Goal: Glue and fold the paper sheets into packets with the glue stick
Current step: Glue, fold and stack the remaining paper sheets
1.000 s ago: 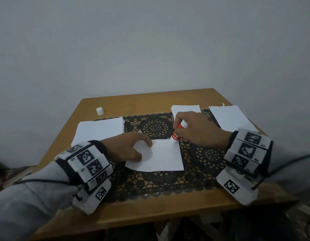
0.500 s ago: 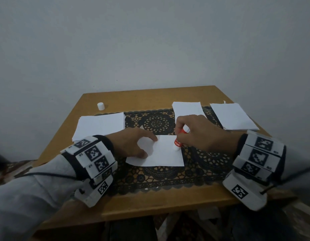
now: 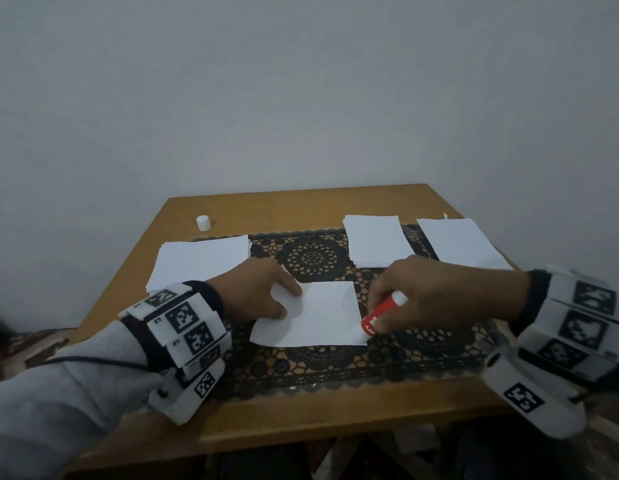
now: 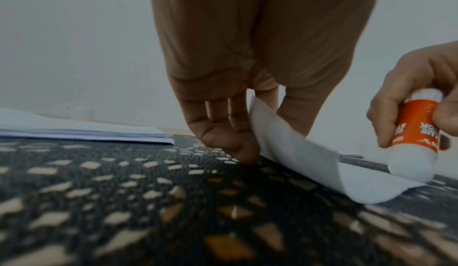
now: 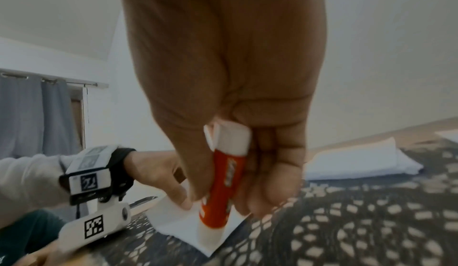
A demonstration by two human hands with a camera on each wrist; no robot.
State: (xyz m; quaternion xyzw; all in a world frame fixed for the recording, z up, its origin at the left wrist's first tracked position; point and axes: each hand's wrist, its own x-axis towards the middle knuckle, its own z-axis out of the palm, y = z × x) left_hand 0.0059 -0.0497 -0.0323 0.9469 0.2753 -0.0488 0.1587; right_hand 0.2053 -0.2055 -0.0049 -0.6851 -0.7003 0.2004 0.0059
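A white paper sheet [image 3: 322,313] lies on the black lace mat at the table's middle. My left hand [image 3: 284,301] pinches the sheet's left edge, which curls up off the mat; in the left wrist view the raised flap [image 4: 292,149] stands between the fingers [image 4: 223,129] and the thumb. My right hand [image 3: 387,294] grips a red and white glue stick [image 3: 379,315], tilted, with its tip on the sheet's near right corner. The right wrist view shows the glue stick [image 5: 223,188] pressed down on that corner of the sheet [image 5: 178,223].
A white cap [image 3: 203,223] stands at the back left of the wooden table [image 3: 301,202]. One stack of white sheets [image 3: 200,265] lies at the left, and two more stacks [image 3: 377,244] [image 3: 460,247] at the back right. A wall closes off the far edge.
My right hand has drawn the glue stick along the sheet's right edge, from the far corner toward me to the near corner. My left hand has kept its hold on the left edge.
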